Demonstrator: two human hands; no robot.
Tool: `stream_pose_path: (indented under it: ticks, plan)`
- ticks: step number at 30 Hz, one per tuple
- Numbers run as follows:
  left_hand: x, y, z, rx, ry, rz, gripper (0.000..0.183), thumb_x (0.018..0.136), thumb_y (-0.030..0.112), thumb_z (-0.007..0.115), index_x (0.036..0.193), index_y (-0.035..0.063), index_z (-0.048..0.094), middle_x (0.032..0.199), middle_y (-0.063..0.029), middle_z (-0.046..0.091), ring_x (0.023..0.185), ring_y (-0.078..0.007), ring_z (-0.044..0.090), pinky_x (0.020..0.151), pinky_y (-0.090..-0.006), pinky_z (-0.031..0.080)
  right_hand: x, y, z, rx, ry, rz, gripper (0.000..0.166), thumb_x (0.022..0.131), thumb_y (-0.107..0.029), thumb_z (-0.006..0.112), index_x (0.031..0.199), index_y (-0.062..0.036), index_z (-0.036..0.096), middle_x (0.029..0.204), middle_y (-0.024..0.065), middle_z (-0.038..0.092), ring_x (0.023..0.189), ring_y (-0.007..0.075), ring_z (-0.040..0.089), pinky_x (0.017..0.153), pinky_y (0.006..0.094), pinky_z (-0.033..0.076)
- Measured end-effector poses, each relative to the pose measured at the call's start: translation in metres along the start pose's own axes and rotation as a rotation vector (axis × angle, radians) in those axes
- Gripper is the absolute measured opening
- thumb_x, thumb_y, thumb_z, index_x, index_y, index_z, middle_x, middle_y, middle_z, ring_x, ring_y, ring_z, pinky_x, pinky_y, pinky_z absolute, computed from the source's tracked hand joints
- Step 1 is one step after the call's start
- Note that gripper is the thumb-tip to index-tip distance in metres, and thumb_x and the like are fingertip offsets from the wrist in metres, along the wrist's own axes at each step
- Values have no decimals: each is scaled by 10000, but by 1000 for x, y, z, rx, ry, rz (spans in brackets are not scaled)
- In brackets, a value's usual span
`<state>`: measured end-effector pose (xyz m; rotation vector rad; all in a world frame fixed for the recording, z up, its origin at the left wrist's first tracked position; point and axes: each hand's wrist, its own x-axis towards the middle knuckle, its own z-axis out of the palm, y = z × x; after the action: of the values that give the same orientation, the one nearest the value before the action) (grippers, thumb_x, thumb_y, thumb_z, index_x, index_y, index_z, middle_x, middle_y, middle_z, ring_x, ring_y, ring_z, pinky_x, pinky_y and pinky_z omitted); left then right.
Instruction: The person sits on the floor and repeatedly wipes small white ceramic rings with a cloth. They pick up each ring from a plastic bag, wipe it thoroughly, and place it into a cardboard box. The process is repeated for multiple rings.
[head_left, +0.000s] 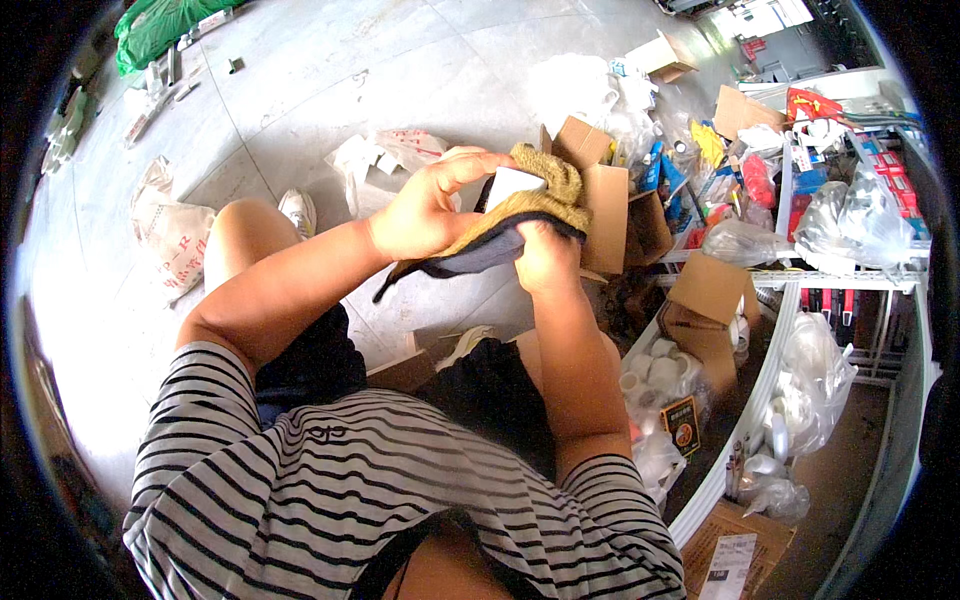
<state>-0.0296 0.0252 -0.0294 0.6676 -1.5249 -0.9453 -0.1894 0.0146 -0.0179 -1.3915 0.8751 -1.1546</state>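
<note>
An olive-yellow and dark grey cloth (559, 176) with a black edge is bunched between my hands, over the floor in front of me. A white smooth-faced piece (514, 187) sits in its fold, partly covered, so its full shape is hidden. My left hand (424, 206) grips the cloth from the left, fingers along the top and thumb lower down, close to the white piece. My right hand (551, 255) pinches the cloth's lower right edge. One loose corner of the fabric hangs down below my left hand.
Just right of my hands stands an opened cardboard box (606, 217). White metal shelving (825, 281) with bagged fittings and packages runs along the right. A plastic bag of white pieces (386, 169) and a printed sack (172, 232) lie on the floor, with green sheeting (154, 30) farther off.
</note>
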Motion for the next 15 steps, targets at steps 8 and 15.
stream_pose_path:
  ticks: [8,15]
  plan:
    - [2,11,4,-862,-29,-300,543,694,-17,645,1191,51,437,1155,-51,496,1098,-146,434,932,-296,339,6,-4,9,675,-12,325,413,803,-320,524,1110,-48,479,1051,47,525,961,174,510,839,311,421]
    - [6,-2,2,-570,74,-264,559,675,71,698,1175,71,448,1112,-13,441,1031,-154,429,925,-300,328,6,-15,11,553,-123,188,541,692,-354,647,1108,-54,476,1033,55,524,924,175,528,801,317,442]
